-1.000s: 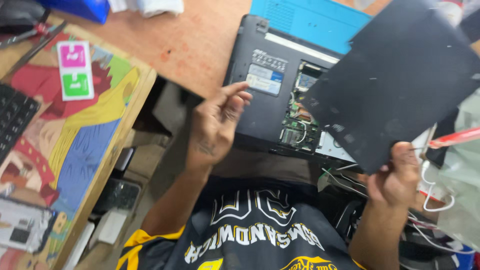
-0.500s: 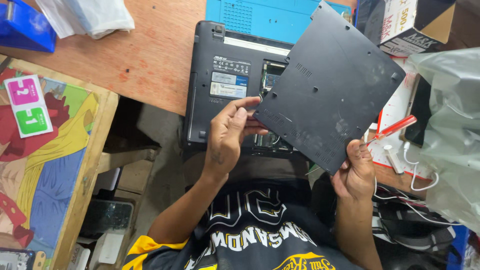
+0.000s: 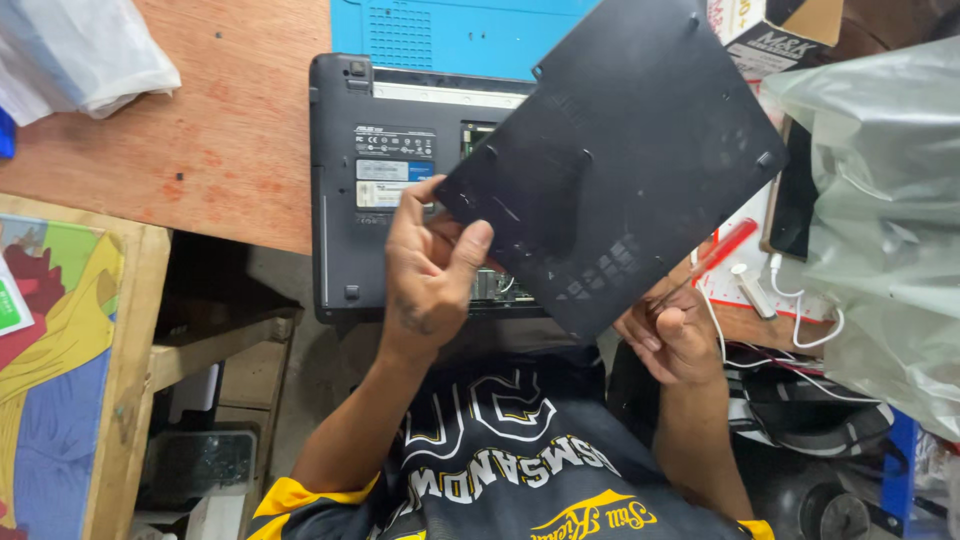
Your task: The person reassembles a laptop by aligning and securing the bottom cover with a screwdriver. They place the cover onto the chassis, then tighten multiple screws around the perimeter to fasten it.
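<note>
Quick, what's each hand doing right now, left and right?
Left hand: closed on the left edge of the black bottom cover, thumb on top.
Right hand: gripping the cover's lower edge, with a red-handled screwdriver alongside.

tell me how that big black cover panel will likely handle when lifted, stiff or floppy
The black cover panel looks fairly stiff: it stays flat while the left hand and right hand grip only two edges. It is thin, so probably light and slightly flexible. Its vent slots suggest it could crack if bent hard.
</note>
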